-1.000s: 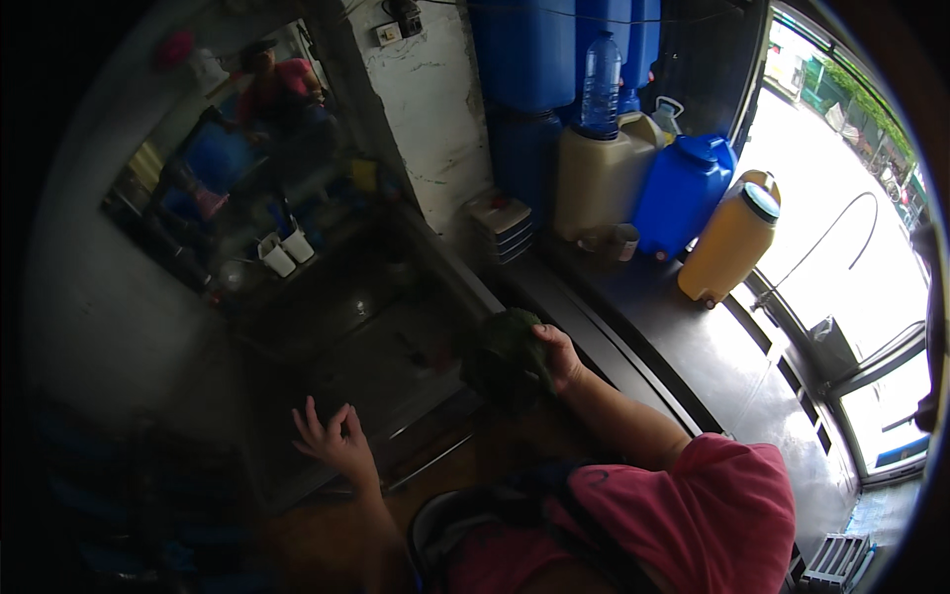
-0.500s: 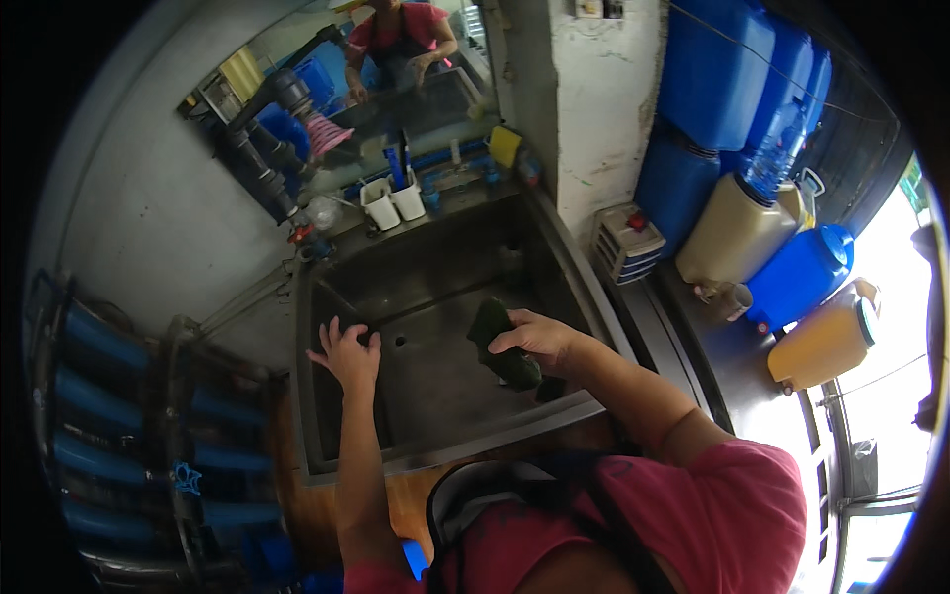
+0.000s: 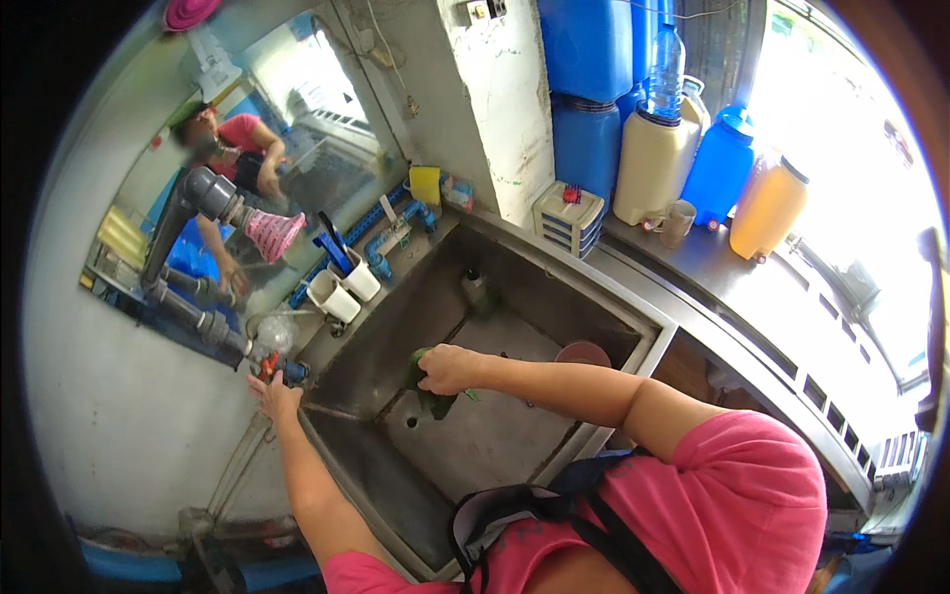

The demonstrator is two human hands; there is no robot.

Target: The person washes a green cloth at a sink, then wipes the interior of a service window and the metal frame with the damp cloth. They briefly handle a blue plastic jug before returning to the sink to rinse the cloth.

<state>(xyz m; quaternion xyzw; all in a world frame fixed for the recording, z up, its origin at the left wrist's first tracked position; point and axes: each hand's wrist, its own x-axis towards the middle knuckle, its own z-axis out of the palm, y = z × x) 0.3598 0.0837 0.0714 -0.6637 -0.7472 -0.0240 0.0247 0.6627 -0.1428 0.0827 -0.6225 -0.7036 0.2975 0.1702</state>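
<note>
My right hand point(image 3: 450, 369) is closed on a dark green floppy piece point(image 3: 435, 404), held over the sink point(image 3: 485, 445) toward its left side. The piece hangs below my fingers, and its kind is not clear. My left hand point(image 3: 277, 396) reaches past the sink's left corner to a red valve handle point(image 3: 265, 367) on the grey pipework. Its fingers are apart, with the fingertips at the handle's lower side. How firmly they touch it I cannot make out.
A grey pipe point(image 3: 158, 243) ending in a pink cloth cover point(image 3: 274, 235) juts out before the mirror. White holders point(image 3: 333, 297) stand on the sink's back ledge. A small bottle point(image 3: 475, 284) and a reddish bowl point(image 3: 582, 353) are in the sink. Blue jugs point(image 3: 725, 163) line the right-hand counter.
My left hand has moved from above the sink to the red valve handle. My right hand has carried the green piece leftward across the sink. The view has turned to the left.
</note>
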